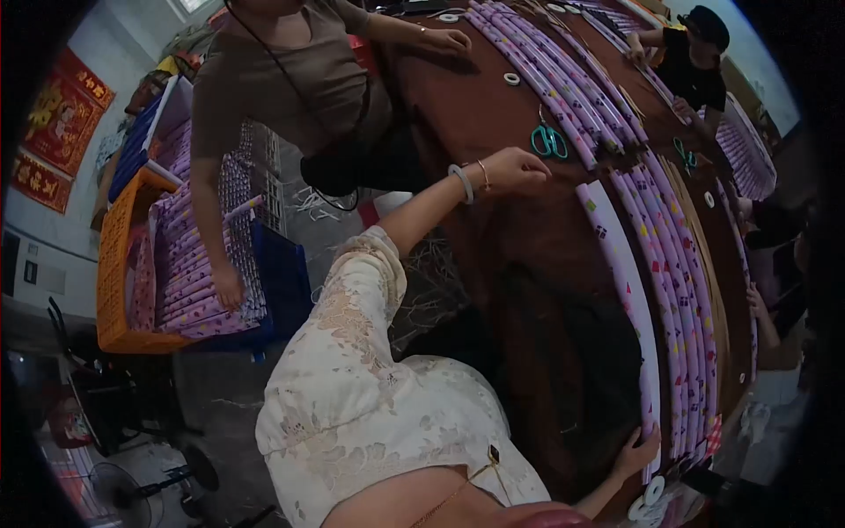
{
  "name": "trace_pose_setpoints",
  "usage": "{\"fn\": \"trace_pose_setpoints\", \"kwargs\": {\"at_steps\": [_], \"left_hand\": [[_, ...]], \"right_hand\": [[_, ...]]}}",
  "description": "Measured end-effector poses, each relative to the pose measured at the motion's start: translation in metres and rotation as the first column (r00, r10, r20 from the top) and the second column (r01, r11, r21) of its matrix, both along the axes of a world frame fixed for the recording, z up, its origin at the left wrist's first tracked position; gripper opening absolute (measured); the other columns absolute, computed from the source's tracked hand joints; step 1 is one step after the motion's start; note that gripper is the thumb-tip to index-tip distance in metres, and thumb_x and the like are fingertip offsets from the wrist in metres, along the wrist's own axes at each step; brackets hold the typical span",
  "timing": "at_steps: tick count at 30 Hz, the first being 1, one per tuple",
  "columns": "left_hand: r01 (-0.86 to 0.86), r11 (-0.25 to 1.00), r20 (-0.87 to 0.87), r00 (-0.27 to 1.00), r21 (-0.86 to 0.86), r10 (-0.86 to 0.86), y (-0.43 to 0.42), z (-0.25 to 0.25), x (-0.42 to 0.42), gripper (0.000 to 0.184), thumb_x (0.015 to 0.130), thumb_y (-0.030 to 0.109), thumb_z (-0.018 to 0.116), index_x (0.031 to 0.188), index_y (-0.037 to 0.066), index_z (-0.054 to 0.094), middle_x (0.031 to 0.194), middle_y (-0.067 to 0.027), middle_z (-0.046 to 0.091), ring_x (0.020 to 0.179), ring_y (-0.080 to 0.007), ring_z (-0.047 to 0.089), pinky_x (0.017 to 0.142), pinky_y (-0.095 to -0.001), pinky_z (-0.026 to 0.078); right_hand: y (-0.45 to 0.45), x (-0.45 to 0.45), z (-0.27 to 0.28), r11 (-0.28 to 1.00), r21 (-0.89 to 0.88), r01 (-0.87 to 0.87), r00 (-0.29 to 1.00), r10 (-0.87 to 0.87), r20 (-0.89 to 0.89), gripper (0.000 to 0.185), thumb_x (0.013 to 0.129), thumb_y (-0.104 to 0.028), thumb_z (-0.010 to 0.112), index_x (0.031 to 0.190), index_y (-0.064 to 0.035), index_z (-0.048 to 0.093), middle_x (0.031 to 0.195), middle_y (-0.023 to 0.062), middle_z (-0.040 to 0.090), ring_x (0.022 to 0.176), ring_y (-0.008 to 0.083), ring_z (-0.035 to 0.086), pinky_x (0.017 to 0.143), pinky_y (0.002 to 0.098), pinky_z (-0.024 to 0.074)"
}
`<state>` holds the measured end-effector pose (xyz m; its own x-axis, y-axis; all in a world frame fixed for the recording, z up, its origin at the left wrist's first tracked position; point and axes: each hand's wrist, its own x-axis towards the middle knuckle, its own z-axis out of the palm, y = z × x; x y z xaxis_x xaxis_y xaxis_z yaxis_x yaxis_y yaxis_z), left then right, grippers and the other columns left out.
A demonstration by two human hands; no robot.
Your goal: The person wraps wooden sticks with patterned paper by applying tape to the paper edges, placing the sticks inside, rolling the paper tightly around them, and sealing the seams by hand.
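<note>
My left hand [515, 170] is held over the brown-covered table, fingers bent together; anything between them is too small to make out. Just beyond it lie teal-handled scissors [547, 141]. At the lower right, my right hand [637, 451] grips the near end of a partly rolled sheet of purple patterned wrapping paper [623, 290], whose pale underside shows along one edge. Several finished-looking wrapping paper rolls [673, 308] lie side by side just right of it.
More rolls [554, 75] lie farther up the table [440, 88], with white tape rolls [511, 79] and a second pair of scissors [685, 154]. An orange crate [132, 264] full of rolls stands left. A co-worker [290, 79] stands close; others work across the table. A fan [123, 493] is lower left.
</note>
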<state>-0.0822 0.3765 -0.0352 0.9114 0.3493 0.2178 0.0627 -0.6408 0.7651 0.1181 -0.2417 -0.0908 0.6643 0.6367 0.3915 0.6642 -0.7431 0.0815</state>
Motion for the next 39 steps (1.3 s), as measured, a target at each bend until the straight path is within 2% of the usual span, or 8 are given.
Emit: {"fn": "trace_pose_setpoints", "kwargs": {"at_steps": [5,7,12,17,20,25,37,39], "left_hand": [[0.284,0.928,0.128,0.939,0.241,-0.320,-0.075,-0.022,0.055,0.020,0.084,0.021,0.056,0.097,0.008,0.064,0.093,-0.0103,0.062,0.088,-0.0262,0.058,0.076,-0.0346,0.047],[0.324,0.888,0.045,0.933,0.327,-0.358,-0.103,-0.014,0.072,0.020,0.083,0.019,0.056,0.098,0.008,0.063,0.100,-0.0101,0.060,0.091,-0.0272,0.057,0.080,-0.0354,0.047],[0.210,0.788,0.269,0.863,0.578,-0.427,-0.130,-0.025,0.131,0.032,0.075,0.016,0.062,0.106,0.008,0.058,0.112,-0.0094,0.056,0.104,-0.0260,0.052,0.084,-0.0351,0.046],[0.352,0.789,0.121,0.876,0.503,-0.468,-0.129,-0.038,0.157,0.034,0.078,0.018,0.060,0.111,0.009,0.057,0.109,-0.0109,0.057,0.103,-0.0294,0.051,0.089,-0.0388,0.040],[0.376,0.807,0.090,0.882,0.456,-0.462,-0.129,-0.047,0.157,0.022,0.078,0.021,0.059,0.094,0.007,0.063,0.091,-0.0115,0.061,0.088,-0.0288,0.057,0.077,-0.0382,0.046],[0.453,0.740,-0.040,0.864,0.498,-0.502,-0.131,-0.031,0.143,0.027,0.076,0.017,0.061,0.101,0.007,0.059,0.101,-0.0118,0.059,0.095,-0.0321,0.054,0.082,-0.0392,0.043],[0.372,0.743,0.037,0.882,0.556,-0.469,-0.144,-0.040,0.134,0.028,0.076,0.013,0.061,0.102,0.006,0.056,0.100,-0.0118,0.059,0.096,-0.0302,0.054,0.084,-0.0385,0.042],[0.369,0.732,0.050,0.875,0.572,-0.481,-0.142,-0.041,0.134,0.028,0.076,0.012,0.060,0.103,0.006,0.055,0.101,-0.0114,0.059,0.096,-0.0300,0.054,0.085,-0.0388,0.041]], "right_hand": [[0.011,-0.005,0.007,0.998,0.038,0.048,0.996,-0.045,-0.077,0.037,0.087,-0.024,0.052,0.114,0.0013,0.051,0.113,0.0193,0.054,0.105,0.0345,0.050,0.090,0.0417,0.0390],[0.015,-0.006,0.009,0.998,0.048,0.027,0.997,-0.024,-0.068,0.037,0.087,-0.024,0.052,0.113,0.0016,0.051,0.112,0.0193,0.054,0.105,0.0348,0.050,0.089,0.0418,0.0395],[0.005,-0.004,0.001,0.999,0.053,0.013,0.999,-0.011,-0.037,0.038,0.089,-0.030,0.049,0.114,-0.0022,0.052,0.115,0.0174,0.053,0.104,0.0344,0.050,0.089,0.0440,0.0387],[0.020,-0.016,0.016,0.990,0.122,0.065,0.995,-0.055,-0.079,0.035,0.083,-0.023,0.057,0.112,-0.0041,0.052,0.111,0.0153,0.053,0.104,0.0330,0.049,0.089,0.0414,0.0358],[0.017,-0.014,0.012,0.984,0.169,0.061,0.997,-0.053,-0.051,0.035,0.080,-0.022,0.059,0.111,-0.0061,0.053,0.110,0.0140,0.053,0.103,0.0318,0.049,0.089,0.0404,0.0351],[0.017,-0.019,0.017,0.974,0.170,0.147,0.982,-0.123,-0.141,0.034,0.079,-0.024,0.061,0.108,-0.0076,0.054,0.109,0.0124,0.053,0.104,0.0299,0.048,0.090,0.0403,0.0337],[0.005,-0.025,0.025,0.975,0.151,0.164,0.978,-0.141,-0.156,0.037,0.081,-0.027,0.060,0.114,-0.0112,0.051,0.113,0.0092,0.051,0.106,0.0272,0.047,0.094,0.0399,0.0334],[0.000,-0.025,0.042,0.932,0.344,0.111,0.986,-0.060,-0.154,0.038,0.080,-0.023,0.060,0.115,-0.0104,0.051,0.113,0.0093,0.052,0.105,0.0282,0.048,0.093,0.0389,0.0361]]}}
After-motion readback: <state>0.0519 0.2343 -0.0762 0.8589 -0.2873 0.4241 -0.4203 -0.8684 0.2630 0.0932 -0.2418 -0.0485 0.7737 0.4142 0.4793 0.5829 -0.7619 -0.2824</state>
